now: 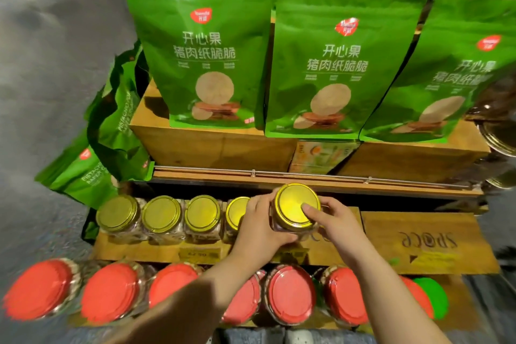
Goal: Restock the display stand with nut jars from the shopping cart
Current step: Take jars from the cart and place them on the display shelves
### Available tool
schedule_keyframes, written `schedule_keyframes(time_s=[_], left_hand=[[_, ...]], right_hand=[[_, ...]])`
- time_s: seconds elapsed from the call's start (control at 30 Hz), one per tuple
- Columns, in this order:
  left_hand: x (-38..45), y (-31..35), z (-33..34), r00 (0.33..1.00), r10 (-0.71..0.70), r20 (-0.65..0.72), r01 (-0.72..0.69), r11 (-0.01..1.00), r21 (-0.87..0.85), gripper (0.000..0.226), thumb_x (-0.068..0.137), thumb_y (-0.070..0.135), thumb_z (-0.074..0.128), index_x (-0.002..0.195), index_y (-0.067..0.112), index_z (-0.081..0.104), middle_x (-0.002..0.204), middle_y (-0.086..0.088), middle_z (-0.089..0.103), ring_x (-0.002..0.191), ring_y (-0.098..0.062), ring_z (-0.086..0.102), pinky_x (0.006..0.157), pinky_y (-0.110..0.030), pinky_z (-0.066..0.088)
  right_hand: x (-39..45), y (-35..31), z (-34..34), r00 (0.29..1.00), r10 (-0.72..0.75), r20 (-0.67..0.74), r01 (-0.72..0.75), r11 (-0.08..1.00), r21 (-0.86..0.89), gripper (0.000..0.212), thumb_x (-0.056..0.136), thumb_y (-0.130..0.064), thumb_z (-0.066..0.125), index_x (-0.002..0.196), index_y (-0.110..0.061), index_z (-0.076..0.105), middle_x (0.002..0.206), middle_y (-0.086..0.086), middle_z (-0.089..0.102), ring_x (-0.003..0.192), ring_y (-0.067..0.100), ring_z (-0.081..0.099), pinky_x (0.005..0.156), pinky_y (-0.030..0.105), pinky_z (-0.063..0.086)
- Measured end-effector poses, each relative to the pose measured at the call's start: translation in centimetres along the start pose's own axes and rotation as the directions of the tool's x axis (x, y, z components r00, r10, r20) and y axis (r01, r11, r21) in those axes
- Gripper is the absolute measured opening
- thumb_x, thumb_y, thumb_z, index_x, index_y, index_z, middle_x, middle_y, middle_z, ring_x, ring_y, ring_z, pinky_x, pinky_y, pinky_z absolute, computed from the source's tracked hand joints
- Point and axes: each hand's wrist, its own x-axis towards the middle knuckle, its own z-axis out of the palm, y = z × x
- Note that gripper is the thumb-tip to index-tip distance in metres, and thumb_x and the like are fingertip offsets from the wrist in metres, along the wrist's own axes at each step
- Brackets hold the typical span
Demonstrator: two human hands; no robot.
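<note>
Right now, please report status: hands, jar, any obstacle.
Both hands, left and right, grip gold-lid jar over middle shelf. Four gold-lid jars in row at left. Spot ahead looks free.

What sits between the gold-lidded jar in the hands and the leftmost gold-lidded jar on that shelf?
In the head view, three more gold-lidded jars stand between the held jar and the leftmost jar; the left hand partly covers the nearest.

Grey speckled floor [50, 70] lies dimly lit left of the wooden shelving [307, 179].
</note>
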Motion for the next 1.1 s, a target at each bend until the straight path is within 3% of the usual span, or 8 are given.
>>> schedule_keyframes(time_s=[0.13, 0.27, 0.37, 0.5, 0.6, 0.73, 0.93, 1.1], left_hand=[[0.8, -2.0, 1.4, 1.000, -0.008, 0.019, 0.008, 1.000, -0.004, 0.102, 0.064, 0.024, 0.095, 0.149, 0.032, 0.040, 0.122, 0.025, 0.041, 0.126, -0.008, 0.051, 0.112, -0.032, 0.044], [1.1, -3.0, 2.2, 1.000, 0.014, -0.003, -0.013, 0.993, 0.115, 0.095, 0.072, 0.030, 0.090, 0.151, 0.032, 0.038, 0.138, 0.013, 0.052, 0.128, -0.006, 0.048, 0.103, -0.015, 0.035], [1.3, -3.9, 2.8, 1.000, 0.003, -0.017, 0.001, 0.976, 0.218, 0.093, 0.076, 0.036, 0.086, 0.152, 0.037, 0.033, 0.138, 0.010, 0.058, 0.126, -0.013, 0.055, 0.097, -0.025, 0.044], [1.9, -4.9, 4.3, 0.997, -0.075, -0.026, 0.079, 0.952, 0.294, 0.098, 0.080, 0.037, 0.084, 0.156, 0.036, 0.022, 0.133, 0.003, 0.064, 0.119, -0.021, 0.063, 0.093, -0.033, 0.051], [2.6, -5.4, 5.3, 0.992, -0.122, -0.029, 0.125, 0.946, 0.300, 0.099, 0.083, 0.031, 0.081, 0.159, 0.033, 0.017, 0.139, -0.001, 0.061, 0.122, -0.024, 0.062, 0.095, -0.035, 0.051], [3.0, -5.6, 6.5, 0.985, -0.172, -0.013, 0.170, 0.948, 0.269, 0.102, 0.085, 0.022, 0.080, 0.160, 0.031, 0.011, 0.144, -0.002, 0.056, 0.118, -0.023, 0.064, 0.100, -0.033, 0.049], [3.2, -6.3, 7.6, 0.980, -0.195, 0.023, 0.181, 0.943, 0.279, 0.110, 0.089, 0.019, 0.076, 0.161, 0.023, -0.008, 0.151, -0.005, 0.048, 0.117, -0.020, 0.063, 0.103, -0.031, 0.048], [3.1, -7.1, 8.1, 0.995, -0.098, 0.008, 0.093, 0.961, 0.260, 0.097, 0.088, 0.009, 0.070, 0.161, 0.016, 0.006, 0.153, -0.010, 0.045, 0.112, -0.018, 0.065, 0.095, -0.018, 0.047]], right_hand=[[1.5, 2.1, 0.6, 1.000, 0.016, 0.012, -0.016, 1.000, 0.024, 0.031, 0.088, -0.032, 0.078, 0.115, -0.023, 0.067, 0.104, -0.004, 0.074, 0.093, 0.013, 0.070, 0.075, 0.029, 0.054], [3.2, 4.5, 0.8, 0.999, 0.022, 0.040, -0.023, 1.000, 0.019, 0.032, 0.089, -0.025, 0.078, 0.118, -0.020, 0.066, 0.111, 0.000, 0.075, 0.104, 0.020, 0.071, 0.093, 0.042, 0.058], [4.4, 6.0, 1.1, 0.997, 0.040, 0.071, -0.041, 0.999, 0.009, 0.043, 0.088, -0.024, 0.079, 0.127, -0.018, 0.061, 0.118, 0.000, 0.072, 0.109, 0.018, 0.070, 0.096, 0.043, 0.058], [5.9, 7.5, 1.4, 0.995, 0.045, 0.089, -0.045, 0.999, -0.012, 0.045, 0.090, -0.024, 0.077, 0.131, -0.015, 0.060, 0.117, -0.002, 0.072, 0.106, 0.016, 0.069, 0.092, 0.035, 0.058], [6.7, 7.9, 1.3, 0.994, 0.047, 0.097, -0.047, 0.999, -0.008, 0.042, 0.091, -0.023, 0.076, 0.129, -0.017, 0.058, 0.116, -0.003, 0.071, 0.105, 0.014, 0.069, 0.086, 0.028, 0.057], [7.9, 8.8, 1.3, 0.993, 0.069, 0.097, -0.069, 0.998, -0.004, 0.045, 0.091, -0.021, 0.077, 0.131, -0.013, 0.058, 0.117, -0.001, 0.071, 0.105, 0.015, 0.069, 0.087, 0.030, 0.058], [9.1, 10.2, 1.6, 0.989, 0.090, 0.117, -0.089, 0.996, -0.013, 0.046, 0.091, -0.017, 0.076, 0.133, -0.011, 0.058, 0.120, 0.002, 0.072, 0.108, 0.014, 0.069, 0.078, 0.016, 0.055], [9.7, 10.9, 1.9, 0.989, 0.105, 0.108, -0.106, 0.994, 0.011, 0.046, 0.092, -0.016, 0.075, 0.134, -0.011, 0.058, 0.119, 0.000, 0.072, 0.108, 0.013, 0.069, 0.079, 0.017, 0.055]])
